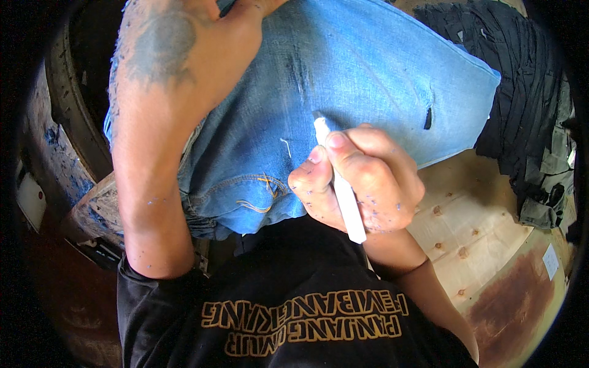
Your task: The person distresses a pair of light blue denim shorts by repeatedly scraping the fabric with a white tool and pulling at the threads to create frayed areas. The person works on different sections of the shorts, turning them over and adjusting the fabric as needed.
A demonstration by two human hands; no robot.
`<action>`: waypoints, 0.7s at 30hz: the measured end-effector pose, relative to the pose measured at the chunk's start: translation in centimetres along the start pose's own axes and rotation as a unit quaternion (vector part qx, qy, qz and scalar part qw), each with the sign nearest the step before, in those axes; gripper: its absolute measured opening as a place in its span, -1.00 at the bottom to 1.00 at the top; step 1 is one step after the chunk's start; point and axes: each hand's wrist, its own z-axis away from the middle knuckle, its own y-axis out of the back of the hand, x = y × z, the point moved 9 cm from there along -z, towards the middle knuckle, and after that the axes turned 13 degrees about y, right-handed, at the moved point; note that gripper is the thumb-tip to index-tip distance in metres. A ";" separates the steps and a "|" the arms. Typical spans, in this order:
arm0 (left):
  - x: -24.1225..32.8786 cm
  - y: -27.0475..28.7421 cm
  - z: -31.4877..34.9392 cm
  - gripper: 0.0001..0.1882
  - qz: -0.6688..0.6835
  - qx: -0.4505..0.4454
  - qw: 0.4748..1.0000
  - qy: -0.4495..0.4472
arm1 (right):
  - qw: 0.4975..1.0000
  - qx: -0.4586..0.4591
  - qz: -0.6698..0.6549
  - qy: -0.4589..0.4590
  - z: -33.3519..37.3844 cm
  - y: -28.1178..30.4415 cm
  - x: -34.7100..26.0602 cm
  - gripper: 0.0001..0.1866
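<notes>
Nearest the camera, the person's black printed shirt (294, 306) fills the lower edge, and just above it the right hand (356, 181) is closed tight around a slim white marking tool (342, 190), thumb and forefinger pinching it like a pen. Its dark tip touches the faded blue denim jeans (368, 73) spread over the pale wooden tabletop (478, 227), close to the near edge. The left hand (208, 37) lies near the far edge; it seems pressed flat on the denim to hold the cloth taut, though its fingers run out of view, so how far it is spread I cannot tell. Judging from the grip, marking or scoring the fabric is the step in hand; the next stroke would call for steady cloth and a firm, controlled draw of the tip. A short slit (427, 118) shows in the denim further right. Dark crumpled garments (527, 122) are heaped at the right edge. No containers are visible.
</notes>
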 end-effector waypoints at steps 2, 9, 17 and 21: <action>-0.3 -0.1 -0.3 -0.56 -0.006 -0.011 1.000 0.022 | 1.000 -0.005 -0.013 -0.002 -0.1 -0.3 0.1 -0.75; -1.4 -0.4 -1.8 -0.56 -0.002 -0.048 0.998 0.039 | 1.000 -0.010 -0.011 0.012 -0.6 -0.7 -0.1 -0.74; -3.4 -1.2 -1.0 -0.59 0.068 -0.102 0.991 0.060 | 1.000 -0.007 -0.021 0.017 -0.1 0.7 -1.1 -0.83; -0.8 6.3 1.0 -0.64 0.089 -0.022 0.988 -0.127 | 0.990 0.019 -0.139 -0.016 -4.7 4.2 -2.5 -0.86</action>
